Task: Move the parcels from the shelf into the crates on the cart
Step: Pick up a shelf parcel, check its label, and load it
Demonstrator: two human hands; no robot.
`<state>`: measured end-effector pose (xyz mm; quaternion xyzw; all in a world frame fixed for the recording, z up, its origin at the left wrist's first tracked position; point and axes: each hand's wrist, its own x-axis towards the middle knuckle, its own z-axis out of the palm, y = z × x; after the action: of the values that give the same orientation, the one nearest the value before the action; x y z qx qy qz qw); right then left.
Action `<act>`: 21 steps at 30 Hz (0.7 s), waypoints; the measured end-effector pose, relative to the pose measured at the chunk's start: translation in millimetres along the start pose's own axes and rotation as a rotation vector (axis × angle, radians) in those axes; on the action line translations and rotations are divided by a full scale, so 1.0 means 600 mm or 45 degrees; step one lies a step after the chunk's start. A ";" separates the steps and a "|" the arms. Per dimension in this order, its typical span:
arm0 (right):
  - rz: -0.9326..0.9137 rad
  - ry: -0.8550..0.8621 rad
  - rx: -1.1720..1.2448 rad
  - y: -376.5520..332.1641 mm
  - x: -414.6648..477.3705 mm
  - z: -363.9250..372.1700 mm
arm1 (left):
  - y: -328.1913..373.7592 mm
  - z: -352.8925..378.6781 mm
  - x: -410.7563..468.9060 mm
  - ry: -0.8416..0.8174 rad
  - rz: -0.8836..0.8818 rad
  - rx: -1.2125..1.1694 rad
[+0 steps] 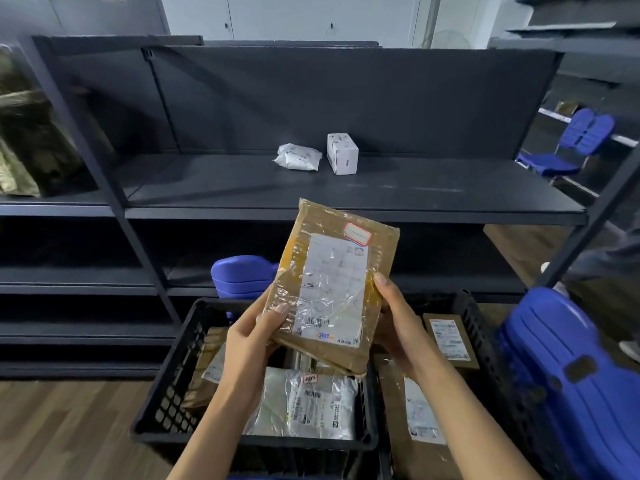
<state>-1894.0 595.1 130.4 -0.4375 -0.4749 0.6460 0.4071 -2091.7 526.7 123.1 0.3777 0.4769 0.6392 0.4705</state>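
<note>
Centre frame, the parcel (332, 285) is creased brown kraft paper wrapped w/ glossy, crinkled clear tape over a white paper label; behind it the shelf (415, 199) is dark metal, matt, smooth. At bottom the crate (173, 386) is matt black plastic lattice; the poly mailer (311, 407) inside is shiny silvery film; lower left, the floor (69, 427) is wood-look planks, satin; lower right, the chair (561, 375) is blue moulded plastic w/ slight sheen.

Blue chair (568, 147) at right rear — seat and slotted back showing, well apart from other two. Second chair (561, 382) at lower right, blue, back only, close to camera. Third chair (242, 275) low at centre, blue, partly hidden. Wood-plank floor (69, 427) — brown, lower left. Pale wall (311, 15) along top. Olive bundle (31, 133) far left, blurred. Person's leg (613, 261) at right edge, shoe (631, 349) below.
</note>
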 end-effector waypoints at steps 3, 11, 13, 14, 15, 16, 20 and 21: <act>-0.033 0.062 0.114 0.012 0.009 0.004 | 0.005 0.003 0.011 -0.007 -0.005 0.001; -0.206 0.321 0.304 0.036 0.018 0.034 | -0.030 0.063 -0.015 0.228 -0.073 -0.192; -0.195 0.376 0.331 0.043 0.021 0.042 | -0.041 0.084 -0.024 0.222 -0.139 -0.248; -0.187 0.385 0.371 0.045 0.021 0.046 | -0.046 0.091 -0.023 0.202 -0.154 -0.269; -0.186 0.387 0.411 0.046 0.021 0.050 | -0.048 0.096 -0.019 0.172 -0.157 -0.276; -0.191 0.390 0.431 0.047 0.020 0.053 | -0.049 0.098 -0.015 0.136 -0.137 -0.278; -0.199 0.404 0.406 0.045 0.020 0.054 | -0.039 0.087 0.005 0.043 -0.067 -0.284; -0.183 0.413 0.396 0.040 0.023 0.049 | -0.036 0.082 0.011 0.032 -0.071 -0.293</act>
<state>-1928.8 595.1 109.4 -0.4327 -0.3280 0.6018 0.5857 -2042.5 548.0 115.1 0.2998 0.4166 0.6810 0.5223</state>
